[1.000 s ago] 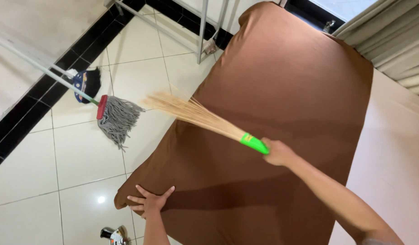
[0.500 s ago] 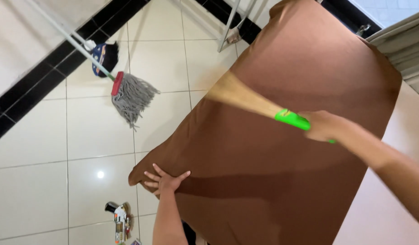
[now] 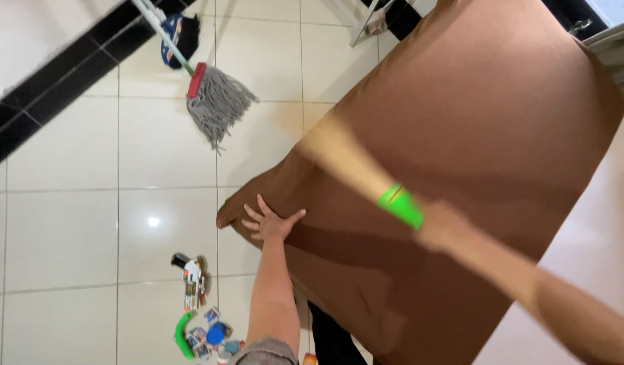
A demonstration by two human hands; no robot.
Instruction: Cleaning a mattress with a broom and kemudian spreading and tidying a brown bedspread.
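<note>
My left hand (image 3: 271, 222) lies flat with the fingers spread on the brown sheet (image 3: 481, 135), close to its corner, pressing the cloth down and gripping nothing. My right hand (image 3: 441, 226) is blurred, but it is wrapped around the handle of a straw broom (image 3: 356, 165), just behind the bright green band on that handle. The pale bristles fan out up and to the left from the green band and lie over the brown sheet, their tips near the sheet's edge; they are too blurred for me to tell whether they touch the cloth. My two hands are well apart, the left near the corner and the right further in over the middle of the sheet.

The sheet covers a bed that runs from the lower middle to the upper right of the view, with the cloth hanging over the side toward the floor (image 3: 68, 223), which is laid with white tiles. On the floor a grey string mop (image 3: 216, 101) with a red collar lies near the wall, well clear of the bed. Lower down, beside my left arm, some small toys (image 3: 197, 311) are scattered on the tiles, among them a curved green piece.
</note>
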